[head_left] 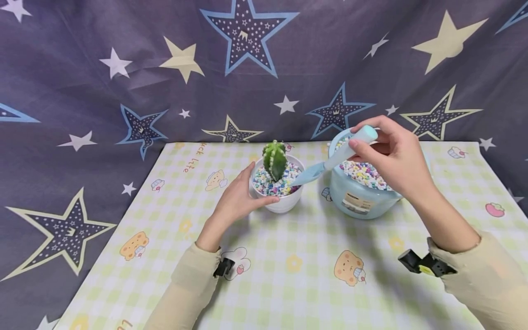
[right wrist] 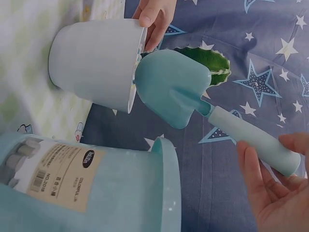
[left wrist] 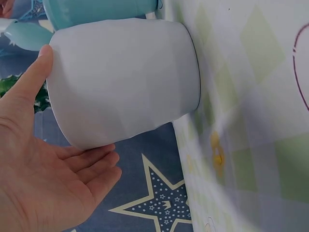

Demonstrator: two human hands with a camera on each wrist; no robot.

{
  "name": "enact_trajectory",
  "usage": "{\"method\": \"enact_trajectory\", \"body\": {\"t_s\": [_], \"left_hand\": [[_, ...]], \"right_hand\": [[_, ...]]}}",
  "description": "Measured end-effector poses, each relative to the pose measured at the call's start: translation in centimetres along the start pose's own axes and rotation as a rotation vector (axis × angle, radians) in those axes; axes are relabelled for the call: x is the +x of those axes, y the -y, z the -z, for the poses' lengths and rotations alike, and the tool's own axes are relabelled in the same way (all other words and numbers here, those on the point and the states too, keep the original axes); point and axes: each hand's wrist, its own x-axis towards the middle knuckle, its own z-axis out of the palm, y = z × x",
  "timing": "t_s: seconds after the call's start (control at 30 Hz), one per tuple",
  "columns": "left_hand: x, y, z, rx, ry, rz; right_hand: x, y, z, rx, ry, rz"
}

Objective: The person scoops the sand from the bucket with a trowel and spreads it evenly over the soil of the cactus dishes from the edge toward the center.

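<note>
Star-printed curtain [head_left: 264, 94] behind the desk [head_left: 284, 293], blue trowel [head_left: 336, 159] tilted over white flowerpot [head_left: 284, 204], handle pinched by fingers of right hand [head_left: 402, 158], flowerpot gripped between fingers and thumb of left hand [head_left: 236, 199], cactus [head_left: 275, 161] planted inside, pebble-filled bucket [head_left: 385, 200] alongside.

Your left arm [head_left: 185, 288] slanted forward and to the right, and your left hand [head_left: 236, 197] held a cupped grip, thumb [left wrist: 34, 75] spread apart from the bent fingers [left wrist: 100, 169]; your right arm [head_left: 491, 279] angled forward and to the left, your right hand [head_left: 400, 153] higher up, pinching between thumb and fingers
</note>
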Motion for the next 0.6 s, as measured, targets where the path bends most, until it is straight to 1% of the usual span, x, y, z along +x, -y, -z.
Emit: {"method": "enact_trajectory", "body": {"t_s": [0.1,0.23,0.37,0.5,0.6], "left_hand": [[0.01,-0.02,-0.03,0.000,0.003,0.003],[0.02,-0.04,-0.01,-0.002,0.003,0.003],[-0.04,-0.06,0.00,-0.007,0.003,0.003],[-0.10,-0.05,-0.03,-0.012,0.005,0.003],[-0.09,-0.03,-0.05,-0.017,0.001,-0.001]], "right_hand": [[-0.09,-0.09,0.17,-0.022,0.005,0.013],[-0.21,-0.30,0.22,-0.091,0.013,0.045],[-0.39,-0.48,0.31,-0.127,0.039,0.085],[-0.60,-0.69,0.40,-0.113,0.064,0.125],[-0.74,-0.79,0.53,-0.106,0.052,0.143]]}}
